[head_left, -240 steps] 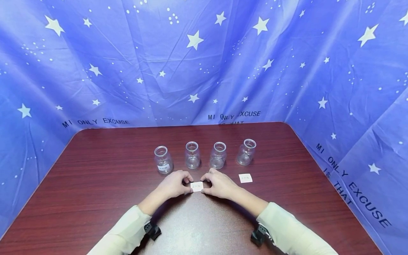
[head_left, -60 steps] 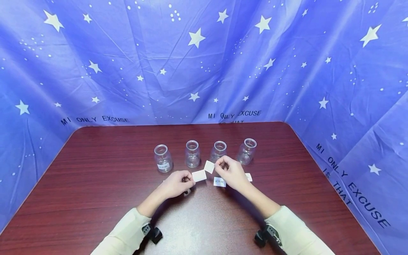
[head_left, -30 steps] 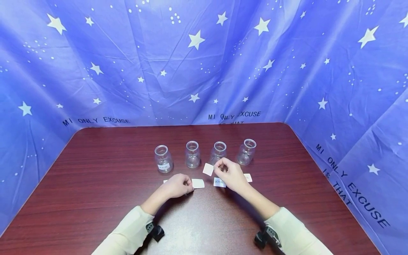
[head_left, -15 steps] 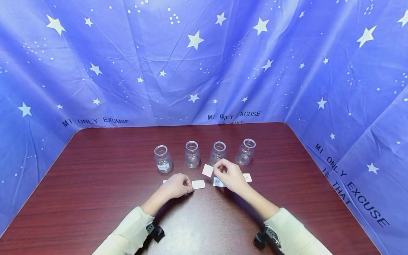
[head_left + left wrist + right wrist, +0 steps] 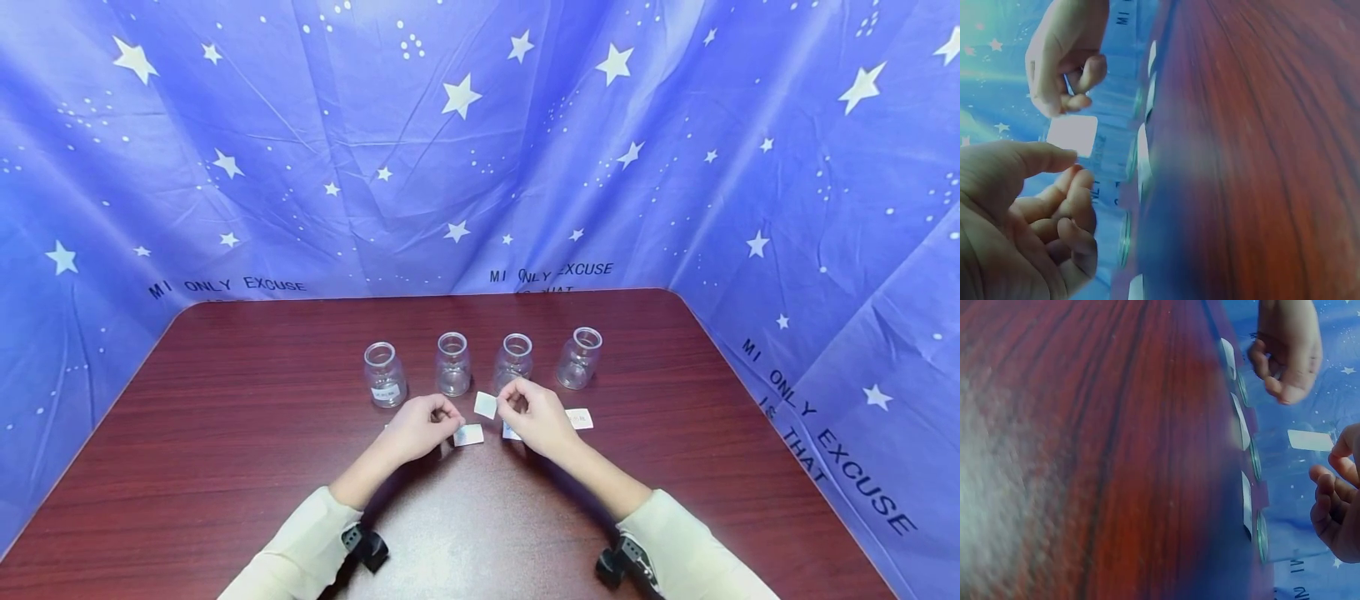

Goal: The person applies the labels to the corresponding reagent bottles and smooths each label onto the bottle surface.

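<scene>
Over a dark red tabletop point(image 5: 247, 417), before four upright glass jars point(image 5: 453, 371), your right hand point(image 5: 538, 419) pinches a white label point(image 5: 484, 405) by its edge, while your left hand point(image 5: 420, 427), curled closed, hovers just beside a second label point(image 5: 469, 435) lying there.

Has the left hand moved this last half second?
Yes. The left hand has shifted up in the head view, closer to the second jar from the left.
</scene>
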`<action>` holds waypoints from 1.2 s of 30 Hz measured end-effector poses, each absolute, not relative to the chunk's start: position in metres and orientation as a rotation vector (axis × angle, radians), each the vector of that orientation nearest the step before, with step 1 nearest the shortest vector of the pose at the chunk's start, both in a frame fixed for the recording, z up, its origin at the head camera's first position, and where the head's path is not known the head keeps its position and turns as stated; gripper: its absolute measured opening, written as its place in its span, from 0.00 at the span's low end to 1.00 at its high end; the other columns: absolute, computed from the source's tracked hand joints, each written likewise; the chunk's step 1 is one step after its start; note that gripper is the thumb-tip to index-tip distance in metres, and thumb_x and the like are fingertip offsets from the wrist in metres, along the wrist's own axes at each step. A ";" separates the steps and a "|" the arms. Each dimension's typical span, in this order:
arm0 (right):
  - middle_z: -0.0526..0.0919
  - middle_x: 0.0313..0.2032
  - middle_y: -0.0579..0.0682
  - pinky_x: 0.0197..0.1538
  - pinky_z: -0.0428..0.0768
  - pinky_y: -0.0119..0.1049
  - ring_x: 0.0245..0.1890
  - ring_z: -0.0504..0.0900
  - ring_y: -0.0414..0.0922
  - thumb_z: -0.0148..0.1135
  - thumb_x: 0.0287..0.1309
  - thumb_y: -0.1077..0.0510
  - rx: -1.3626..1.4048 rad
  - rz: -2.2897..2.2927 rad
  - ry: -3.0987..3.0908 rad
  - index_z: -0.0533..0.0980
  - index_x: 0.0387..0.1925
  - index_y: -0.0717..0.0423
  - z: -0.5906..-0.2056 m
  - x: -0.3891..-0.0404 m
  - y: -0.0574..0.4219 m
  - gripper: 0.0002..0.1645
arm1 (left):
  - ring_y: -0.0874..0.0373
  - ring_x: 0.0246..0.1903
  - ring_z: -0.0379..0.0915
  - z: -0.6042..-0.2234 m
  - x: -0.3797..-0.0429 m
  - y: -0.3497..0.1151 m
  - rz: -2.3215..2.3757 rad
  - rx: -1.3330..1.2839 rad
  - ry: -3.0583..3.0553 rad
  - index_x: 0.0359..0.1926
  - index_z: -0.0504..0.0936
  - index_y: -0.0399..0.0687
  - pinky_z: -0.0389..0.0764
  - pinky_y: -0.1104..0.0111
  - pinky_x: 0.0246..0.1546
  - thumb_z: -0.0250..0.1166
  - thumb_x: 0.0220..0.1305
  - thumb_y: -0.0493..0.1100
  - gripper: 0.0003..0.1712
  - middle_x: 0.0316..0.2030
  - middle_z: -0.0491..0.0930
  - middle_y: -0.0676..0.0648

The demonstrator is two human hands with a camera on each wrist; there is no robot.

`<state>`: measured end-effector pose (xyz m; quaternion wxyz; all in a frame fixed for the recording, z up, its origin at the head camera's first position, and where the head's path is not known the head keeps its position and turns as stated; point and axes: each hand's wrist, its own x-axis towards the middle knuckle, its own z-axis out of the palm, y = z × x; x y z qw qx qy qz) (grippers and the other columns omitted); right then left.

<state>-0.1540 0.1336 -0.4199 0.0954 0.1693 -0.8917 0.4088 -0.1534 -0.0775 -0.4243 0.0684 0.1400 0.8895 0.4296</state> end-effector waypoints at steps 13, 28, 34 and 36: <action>0.76 0.24 0.38 0.26 0.70 0.24 0.22 0.69 0.30 0.59 0.54 0.59 0.687 1.033 -2.591 0.76 0.27 0.48 -0.421 -0.149 0.121 0.02 | 0.65 0.25 0.70 -0.419 -0.153 -0.071 1.581 0.439 2.583 0.34 0.82 0.43 0.72 0.76 0.27 0.64 0.58 0.41 0.06 0.26 0.80 0.49; 0.76 0.25 0.39 0.25 0.68 0.19 0.22 0.73 0.34 0.61 0.52 0.60 0.867 0.851 -2.492 0.75 0.28 0.47 -0.422 -0.147 0.117 0.04 | 0.55 0.21 0.76 -0.419 -0.152 -0.071 1.687 0.359 2.531 0.34 0.81 0.43 0.74 0.74 0.24 0.63 0.60 0.47 0.11 0.25 0.80 0.36; 0.77 0.25 0.40 0.24 0.68 0.18 0.21 0.74 0.34 0.63 0.51 0.59 0.919 0.758 -2.450 0.75 0.28 0.48 -0.422 -0.146 0.116 0.04 | 0.62 0.20 0.74 -0.420 -0.150 -0.072 1.681 0.359 2.525 0.35 0.82 0.44 0.74 0.74 0.24 0.62 0.61 0.46 0.10 0.26 0.81 0.36; 0.77 0.25 0.41 0.24 0.68 0.19 0.21 0.75 0.35 0.63 0.51 0.59 0.945 0.714 -2.423 0.75 0.29 0.49 -0.422 -0.146 0.116 0.04 | 0.62 0.20 0.73 -0.420 -0.150 -0.072 1.686 0.360 2.520 0.34 0.82 0.44 0.74 0.74 0.24 0.62 0.61 0.46 0.10 0.26 0.81 0.36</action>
